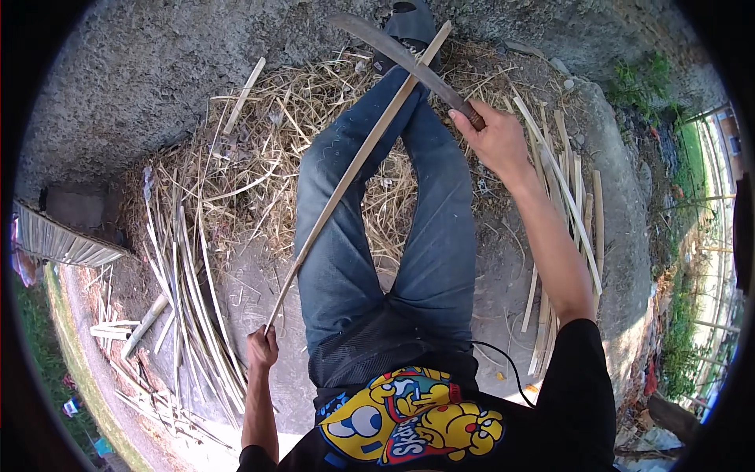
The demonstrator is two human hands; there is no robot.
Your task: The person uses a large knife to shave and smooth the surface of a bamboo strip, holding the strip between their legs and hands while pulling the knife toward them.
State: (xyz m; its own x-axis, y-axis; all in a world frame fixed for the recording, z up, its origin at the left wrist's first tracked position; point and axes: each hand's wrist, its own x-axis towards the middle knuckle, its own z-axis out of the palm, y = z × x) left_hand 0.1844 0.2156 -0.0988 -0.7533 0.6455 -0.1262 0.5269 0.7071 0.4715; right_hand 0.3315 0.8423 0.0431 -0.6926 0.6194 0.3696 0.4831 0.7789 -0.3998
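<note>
My left hand (262, 347) is closed round the near end of a long bamboo strip (354, 167). The strip slants up and to the right across my jeans, and its far end reaches past my shoe (410, 25). In my right hand (495, 141) is the dark handle of a machete (393, 51), gripped with the fingers wrapped round it. Its curved, worn blade points to the upper left and crosses over the strip near the far end. Whether the edge touches the strip I cannot tell.
Thin bamboo strips (185, 291) lie in a heap on my left, with thicker pieces (145, 326) beyond. More strips (560, 181) rest along my right side. Shavings (252, 157) cover the ground around my legs. A rough grey wall (173, 71) stands ahead.
</note>
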